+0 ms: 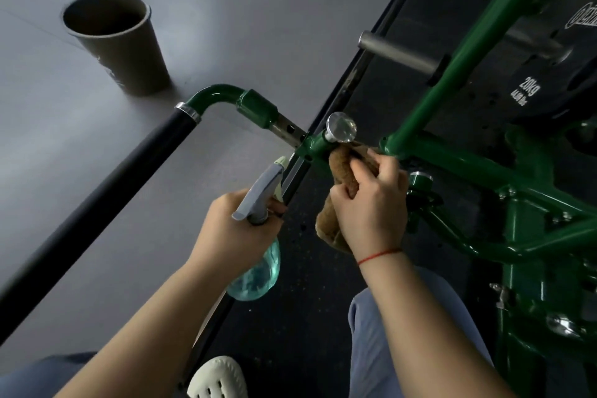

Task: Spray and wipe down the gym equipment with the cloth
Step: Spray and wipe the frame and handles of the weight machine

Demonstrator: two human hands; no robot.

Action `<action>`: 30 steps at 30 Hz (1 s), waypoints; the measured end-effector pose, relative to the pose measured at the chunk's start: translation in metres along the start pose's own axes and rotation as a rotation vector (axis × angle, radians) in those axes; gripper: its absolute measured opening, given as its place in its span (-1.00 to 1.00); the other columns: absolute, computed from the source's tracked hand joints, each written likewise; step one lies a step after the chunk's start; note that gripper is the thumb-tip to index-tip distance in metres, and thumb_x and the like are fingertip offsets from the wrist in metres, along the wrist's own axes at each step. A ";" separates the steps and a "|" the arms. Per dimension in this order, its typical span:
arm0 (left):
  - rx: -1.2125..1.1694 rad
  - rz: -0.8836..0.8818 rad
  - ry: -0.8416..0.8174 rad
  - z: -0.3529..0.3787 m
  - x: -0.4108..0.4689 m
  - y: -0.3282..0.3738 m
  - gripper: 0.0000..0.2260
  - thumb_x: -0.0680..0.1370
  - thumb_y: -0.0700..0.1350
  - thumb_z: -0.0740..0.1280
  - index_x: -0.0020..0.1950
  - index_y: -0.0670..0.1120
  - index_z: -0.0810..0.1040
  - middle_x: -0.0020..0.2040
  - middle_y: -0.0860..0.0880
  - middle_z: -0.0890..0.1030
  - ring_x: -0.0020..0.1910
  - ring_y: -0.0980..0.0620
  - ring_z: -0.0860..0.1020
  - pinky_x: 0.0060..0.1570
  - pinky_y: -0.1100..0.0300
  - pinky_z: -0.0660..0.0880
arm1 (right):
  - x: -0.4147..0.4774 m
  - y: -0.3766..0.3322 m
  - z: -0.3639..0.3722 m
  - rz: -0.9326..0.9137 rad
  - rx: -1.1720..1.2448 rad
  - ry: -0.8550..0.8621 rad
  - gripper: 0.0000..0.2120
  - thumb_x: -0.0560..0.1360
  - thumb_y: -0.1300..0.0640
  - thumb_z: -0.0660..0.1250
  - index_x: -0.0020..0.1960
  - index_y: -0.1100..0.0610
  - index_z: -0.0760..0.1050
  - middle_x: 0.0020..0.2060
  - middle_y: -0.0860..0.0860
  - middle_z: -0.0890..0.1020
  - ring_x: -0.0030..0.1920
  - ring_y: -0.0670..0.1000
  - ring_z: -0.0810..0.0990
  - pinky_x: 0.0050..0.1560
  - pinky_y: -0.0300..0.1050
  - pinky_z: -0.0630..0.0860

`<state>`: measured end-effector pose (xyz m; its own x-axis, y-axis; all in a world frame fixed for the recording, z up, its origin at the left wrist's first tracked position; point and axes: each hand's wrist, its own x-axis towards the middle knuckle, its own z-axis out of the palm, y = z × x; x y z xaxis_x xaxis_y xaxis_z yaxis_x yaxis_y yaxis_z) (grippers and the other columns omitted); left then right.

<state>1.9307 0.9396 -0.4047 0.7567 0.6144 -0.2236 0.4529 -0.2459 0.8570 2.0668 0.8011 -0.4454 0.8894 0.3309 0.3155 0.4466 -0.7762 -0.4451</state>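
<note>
A green steel gym frame (458,165) fills the right side, with a black foam handle (106,184) running to the lower left. My right hand (371,203) grips a brown cloth (342,171) and presses it against the green tube just under a chrome knob (340,128). My left hand (232,229) holds a clear blue spray bottle (258,271) by its neck, its grey trigger head (261,191) pointing up towards the frame joint. Part of the cloth is hidden under my right hand.
A brown paper cup (119,45) stands on the grey floor at upper left. A black 20kg weight plate (533,87) and a grey peg (397,50) sit on the frame at upper right. Black rubber flooring lies below, with my knee (387,333) and a white shoe (219,378).
</note>
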 end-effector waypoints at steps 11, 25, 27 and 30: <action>-0.054 0.100 -0.048 0.014 0.015 0.024 -0.81 0.46 -0.31 0.42 -0.10 -0.02 0.71 -0.17 0.10 0.71 -0.32 0.15 0.63 -0.29 0.18 0.60 | -0.008 -0.002 -0.010 0.112 -0.215 -0.008 -0.72 0.54 0.13 0.28 0.23 0.03 0.59 0.30 0.11 0.40 0.23 0.18 0.38 -0.02 0.00 0.48; 0.005 0.125 -0.150 0.023 0.009 0.027 -0.79 0.47 -0.29 0.44 -0.06 0.02 0.70 -0.17 0.15 0.71 -0.23 0.10 0.66 -0.15 0.01 0.65 | -0.043 0.043 -0.008 0.040 -0.117 0.078 -0.60 0.44 0.13 0.43 0.27 0.03 0.58 0.32 0.13 0.44 0.18 0.21 0.43 0.03 0.07 0.56; 0.009 0.124 -0.146 0.022 0.009 0.026 -0.80 0.47 -0.29 0.44 -0.06 0.01 0.70 -0.19 0.17 0.70 -0.25 0.13 0.64 -0.21 0.09 0.64 | -0.054 0.047 -0.009 0.033 -0.096 0.085 -0.61 0.44 0.15 0.44 0.27 0.03 0.58 0.35 0.12 0.43 0.20 0.20 0.41 0.06 -0.01 0.48; 0.017 0.134 -0.156 0.020 0.009 0.024 -0.82 0.48 -0.29 0.45 -0.08 0.00 0.70 -0.22 0.18 0.67 -0.29 0.20 0.61 -0.33 0.26 0.54 | -0.073 0.048 -0.009 0.145 0.003 0.150 -0.63 0.49 0.22 0.42 0.28 0.08 0.58 0.37 0.13 0.40 0.26 0.17 0.39 0.21 -0.11 0.33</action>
<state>1.9580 0.9240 -0.3958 0.8742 0.4517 -0.1782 0.3497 -0.3312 0.8764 2.0219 0.7349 -0.4822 0.9200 0.1320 0.3691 0.3155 -0.8083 -0.4972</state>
